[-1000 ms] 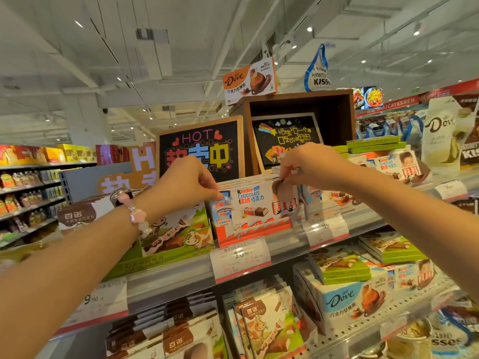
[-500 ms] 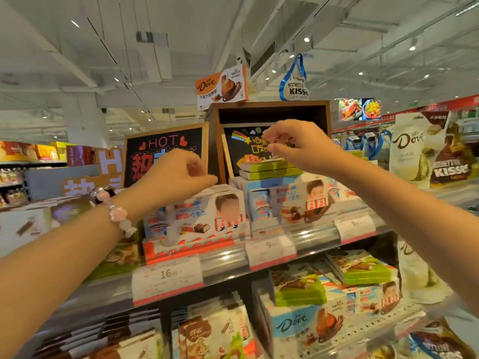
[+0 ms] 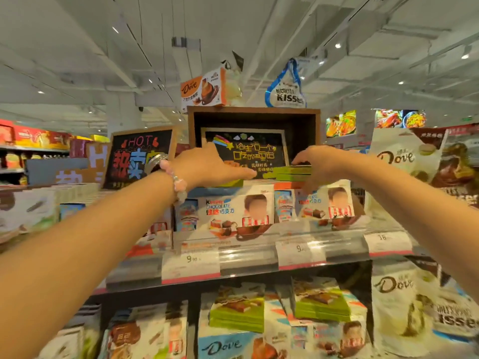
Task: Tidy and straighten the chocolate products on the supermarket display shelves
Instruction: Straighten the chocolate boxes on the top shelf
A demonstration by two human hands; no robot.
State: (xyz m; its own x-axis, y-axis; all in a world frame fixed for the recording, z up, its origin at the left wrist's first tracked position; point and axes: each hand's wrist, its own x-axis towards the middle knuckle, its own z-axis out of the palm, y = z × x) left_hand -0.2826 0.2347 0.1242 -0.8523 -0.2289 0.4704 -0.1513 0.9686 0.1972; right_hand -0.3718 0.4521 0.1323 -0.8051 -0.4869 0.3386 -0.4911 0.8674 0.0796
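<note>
Two hands up at the top shelf (image 3: 248, 251). Right hand (image 3: 317, 164) grips a stack of green chocolate boxes (image 3: 294, 173), fingers over the top, thumb below; stack looks like two boxes, blurred, count unsure. It sits on top of the Kinder boxes just under that hand. Left hand (image 3: 207, 165) has fingers straight, pointing toward the right hand, fingertips on another green box (image 3: 230, 183) lying flat beneath it; holds nothing. Pink bead bracelet (image 3: 177, 183) on the left wrist.

Below the hands: two Kinder chocolate box faces in front, one (image 3: 233, 212) under the left hand, one (image 3: 326, 204) under the right. Three price tags on the shelf rail: (image 3: 191, 265), (image 3: 300, 253), (image 3: 387, 242).

Behind the hands: two chalkboard signs, HOT sign (image 3: 137, 156) beyond the left wrist, rainbow sign (image 3: 248, 151) between the hands inside a wooden box frame (image 3: 255, 112).

Lower shelf, beneath both arms: two green box stacks (image 3: 237, 310), (image 3: 321, 301). One Dove bag (image 3: 404, 161) outside the right arm.
</note>
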